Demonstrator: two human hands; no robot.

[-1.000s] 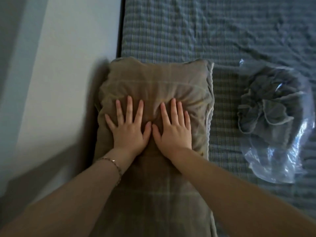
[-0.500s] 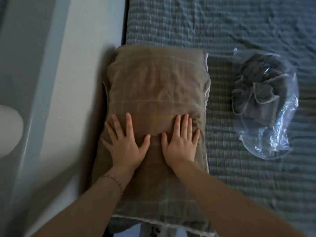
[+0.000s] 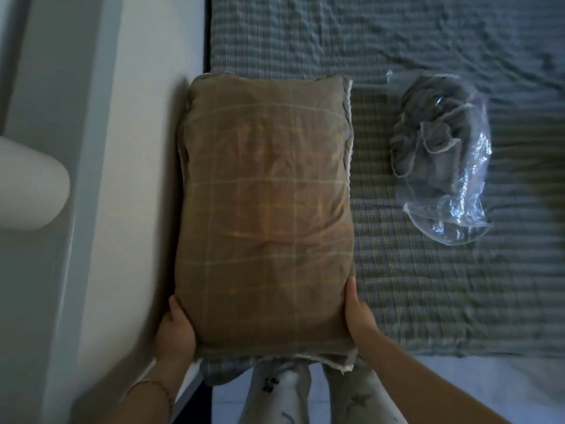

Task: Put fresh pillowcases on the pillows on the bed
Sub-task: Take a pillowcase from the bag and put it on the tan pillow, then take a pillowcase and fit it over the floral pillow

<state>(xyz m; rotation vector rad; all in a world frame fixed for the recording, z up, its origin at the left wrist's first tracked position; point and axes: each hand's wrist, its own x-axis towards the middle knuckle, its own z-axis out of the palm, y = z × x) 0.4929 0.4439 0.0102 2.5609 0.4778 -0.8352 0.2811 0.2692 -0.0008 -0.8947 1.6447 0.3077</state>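
A brown pillow is clasped at its near corners by the left hand and right hand, seemingly for straightening. Bagged fabric is kept nearby.

Your left hand and right hand: fingers hidden behind the pillow edges. White rounded object cut off at left, can't identify. Bag contents too bunched to tell.

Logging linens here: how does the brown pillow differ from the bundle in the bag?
The pillow is brown with a pale grid, plump; the bundle is grey and crumpled. The bundle sits inside a clear bag; the pillow does not. The left hand and right hand grip the pillow; nothing touches the bundle. Both rest on the checked sheet.
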